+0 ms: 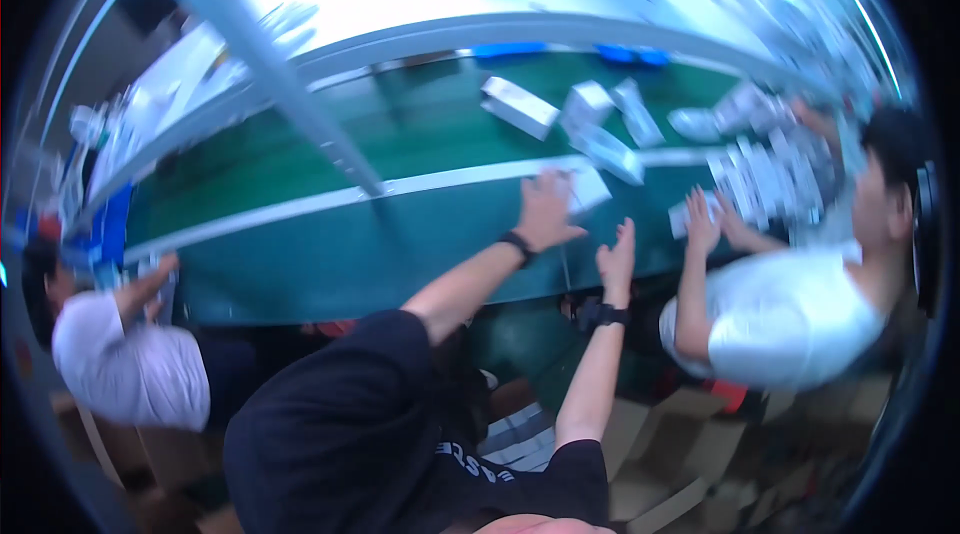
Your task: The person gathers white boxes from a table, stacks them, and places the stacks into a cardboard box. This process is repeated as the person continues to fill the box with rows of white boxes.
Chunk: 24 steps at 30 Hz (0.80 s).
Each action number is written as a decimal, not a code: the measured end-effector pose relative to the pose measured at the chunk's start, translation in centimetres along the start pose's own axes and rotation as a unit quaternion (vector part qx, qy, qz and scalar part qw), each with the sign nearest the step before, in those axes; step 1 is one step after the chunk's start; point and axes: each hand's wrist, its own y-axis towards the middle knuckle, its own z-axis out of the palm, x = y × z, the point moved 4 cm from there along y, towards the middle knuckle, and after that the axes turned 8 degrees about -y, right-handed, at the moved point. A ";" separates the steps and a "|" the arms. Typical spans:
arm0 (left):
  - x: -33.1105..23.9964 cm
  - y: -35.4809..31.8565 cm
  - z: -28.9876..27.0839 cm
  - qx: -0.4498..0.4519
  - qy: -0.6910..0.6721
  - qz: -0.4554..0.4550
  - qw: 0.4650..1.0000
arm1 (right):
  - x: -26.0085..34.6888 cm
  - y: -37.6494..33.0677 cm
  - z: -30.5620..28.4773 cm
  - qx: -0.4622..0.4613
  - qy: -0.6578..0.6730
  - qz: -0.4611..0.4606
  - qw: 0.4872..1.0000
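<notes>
My left hand point(548, 214) reaches over the edge of the green work surface, fingers spread and thumb stretched out. Right beside it lies a small white box point(590, 190), partly covered by the fingers; whether they touch it I cannot tell. Lower and further right, my right hand point(617, 262) hangs in front of the bench edge with its fingers apart and nothing in it. Beyond the metal strip are a long white box point(520, 108), another white box point(587, 106) and clear-wrapped packs point(610, 154). Motion blurs details.
At right, a co-worker in a white shirt point(790, 314) handles a white box beside a pile of white boxes point(765, 184). Another person point(130, 354) works at far left. A slanting metal post point(270, 64) crosses the bench. Cardboard cartons point(690, 444) stand on the floor behind.
</notes>
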 end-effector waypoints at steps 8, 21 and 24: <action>2.8 0.0 3.6 0.038 -0.109 -0.109 0.987 | 1.3 7.5 6.4 0.159 0.070 0.049 0.984; 19.0 -14.8 -15.0 -0.025 -0.073 -0.139 0.987 | 16.2 18.7 14.0 0.126 -0.273 -0.222 0.927; 20.3 -17.0 -16.5 0.000 -0.064 -0.151 0.986 | 16.0 26.7 15.9 0.142 -0.517 -0.262 0.802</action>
